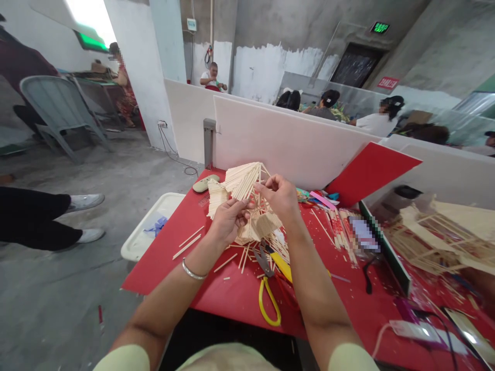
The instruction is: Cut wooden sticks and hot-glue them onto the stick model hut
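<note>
Table (232,296): red top, under everything below
Stick model (242,178): mid-table, between both hands; resting or lifted, can't tell
Right hand (282,198): fingertips pinching model's right side
Left hand (228,219): thumb and fingers gripping its near edge
Scissors (266,268): yellow-handled, nearer the body
Loose stick (186,248): left of model

Window (93,21) at far left blazes white from where I stand | soft, fairly even light over the red counter (228,296) | exit sign (380,27) glowing green | bracelet (193,271) glinting | wide-angle lean and stretch toward the edges | several small patches pixelated
</note>
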Demonstrator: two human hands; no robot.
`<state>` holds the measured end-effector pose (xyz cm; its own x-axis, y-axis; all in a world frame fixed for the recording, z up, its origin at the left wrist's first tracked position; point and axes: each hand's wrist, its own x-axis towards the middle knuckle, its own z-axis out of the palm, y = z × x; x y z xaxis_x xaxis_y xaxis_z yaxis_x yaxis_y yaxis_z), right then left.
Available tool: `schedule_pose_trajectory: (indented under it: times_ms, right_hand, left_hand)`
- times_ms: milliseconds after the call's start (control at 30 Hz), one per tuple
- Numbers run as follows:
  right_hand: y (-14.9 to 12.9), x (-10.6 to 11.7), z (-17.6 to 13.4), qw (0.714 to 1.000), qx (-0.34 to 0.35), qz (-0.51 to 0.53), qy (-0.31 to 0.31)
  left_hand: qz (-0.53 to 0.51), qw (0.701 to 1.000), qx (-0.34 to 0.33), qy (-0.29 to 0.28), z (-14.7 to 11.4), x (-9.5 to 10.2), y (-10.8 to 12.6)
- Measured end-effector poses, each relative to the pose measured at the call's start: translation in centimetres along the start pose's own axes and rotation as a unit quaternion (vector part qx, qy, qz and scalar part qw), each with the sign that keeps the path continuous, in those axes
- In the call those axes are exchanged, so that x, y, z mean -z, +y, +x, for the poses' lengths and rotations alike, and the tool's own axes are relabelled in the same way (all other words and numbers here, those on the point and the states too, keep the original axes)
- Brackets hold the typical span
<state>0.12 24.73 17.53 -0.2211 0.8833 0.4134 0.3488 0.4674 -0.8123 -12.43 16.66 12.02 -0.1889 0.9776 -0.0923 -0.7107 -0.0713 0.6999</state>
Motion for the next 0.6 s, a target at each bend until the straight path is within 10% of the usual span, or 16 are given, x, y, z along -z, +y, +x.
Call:
schedule_pose_trajectory:
  times_ms: [600]
  right_hand:
    - [-0.1, -0.2, 1.8, 0.989, -0.045, 0.118, -0.078]
  left_hand:
    - [-0.051, 0.997, 0.050, 0.027, 0.0, -0.3, 0.7]
